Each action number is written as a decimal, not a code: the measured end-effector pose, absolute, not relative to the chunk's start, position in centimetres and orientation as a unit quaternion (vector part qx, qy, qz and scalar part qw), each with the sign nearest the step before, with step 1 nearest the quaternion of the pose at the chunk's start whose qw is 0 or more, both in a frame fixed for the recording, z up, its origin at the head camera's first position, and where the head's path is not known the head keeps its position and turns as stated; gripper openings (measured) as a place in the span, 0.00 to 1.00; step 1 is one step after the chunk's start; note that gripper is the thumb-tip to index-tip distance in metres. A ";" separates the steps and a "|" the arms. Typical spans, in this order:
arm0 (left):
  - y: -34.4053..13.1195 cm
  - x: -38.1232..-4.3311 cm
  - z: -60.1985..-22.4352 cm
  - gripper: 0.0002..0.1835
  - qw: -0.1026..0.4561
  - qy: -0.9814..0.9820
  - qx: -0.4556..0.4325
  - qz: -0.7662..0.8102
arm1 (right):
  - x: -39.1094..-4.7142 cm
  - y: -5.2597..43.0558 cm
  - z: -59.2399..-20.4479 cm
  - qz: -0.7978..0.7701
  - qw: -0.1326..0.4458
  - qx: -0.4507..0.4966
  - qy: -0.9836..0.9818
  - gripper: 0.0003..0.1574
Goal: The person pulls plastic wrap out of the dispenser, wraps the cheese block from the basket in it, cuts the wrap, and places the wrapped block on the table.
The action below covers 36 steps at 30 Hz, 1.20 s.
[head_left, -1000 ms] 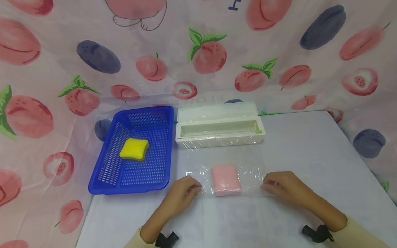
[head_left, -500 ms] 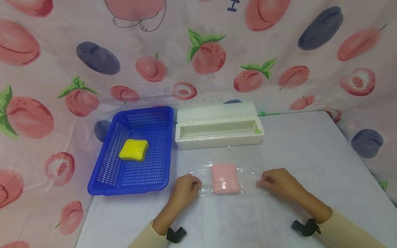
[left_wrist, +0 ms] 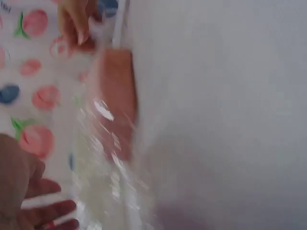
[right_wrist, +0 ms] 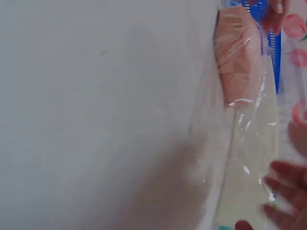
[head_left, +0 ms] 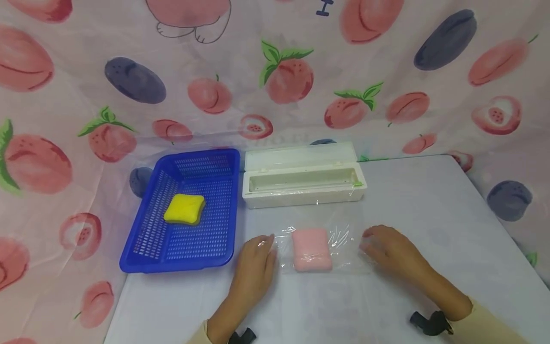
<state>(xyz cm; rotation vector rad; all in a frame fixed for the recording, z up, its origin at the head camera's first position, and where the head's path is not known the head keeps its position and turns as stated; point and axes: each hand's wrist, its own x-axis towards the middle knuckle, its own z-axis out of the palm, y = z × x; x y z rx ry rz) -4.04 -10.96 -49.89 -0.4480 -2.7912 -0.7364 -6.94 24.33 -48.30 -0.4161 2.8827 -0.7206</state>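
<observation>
Between left grip (head_left: 253, 270) and right grip (head_left: 397, 253), both loosely spread, pink block (head_left: 312, 249), clear film (head_left: 343, 240).

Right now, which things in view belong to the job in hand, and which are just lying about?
Belong: pink block, clear film, left hand, right hand; probably the open white box.

Seemingly just there: blue basket, yellow block inside it, fruit-print sheet.

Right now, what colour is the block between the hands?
Pink; the block shows best from the head.
</observation>
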 end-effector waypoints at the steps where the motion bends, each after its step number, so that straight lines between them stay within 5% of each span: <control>1: -10.5 -3.4 -49.5 0.21 0.119 -0.951 -0.180 -0.221 | -6.7 23.8 -48.3 -0.219 0.054 -0.173 0.959 0.26; 5: -8.3 -1.2 -48.8 0.30 0.060 -0.947 -0.295 -0.111 | -5.7 21.7 -48.5 -0.117 0.032 -0.313 0.942 0.44; 10: -6.6 -0.6 -49.2 0.37 -0.040 -0.949 -0.310 -0.035 | -5.0 19.8 -49.3 -0.055 0.056 -0.388 0.918 0.46; 16: -6.2 -1.2 -49.3 0.40 -0.068 -0.950 -0.305 -0.016 | -5.1 19.4 -49.7 -0.048 0.081 -0.398 0.913 0.48; 24: -6.4 -2.3 -48.9 0.37 -0.031 -0.958 -0.284 -0.034 | -6.3 18.9 -49.7 -0.037 0.026 -0.412 0.910 0.54; 36: -6.4 -3.6 -49.1 0.22 0.027 -0.958 -0.284 -0.044 | -6.8 17.6 -49.8 -0.051 -0.040 -0.424 0.904 0.37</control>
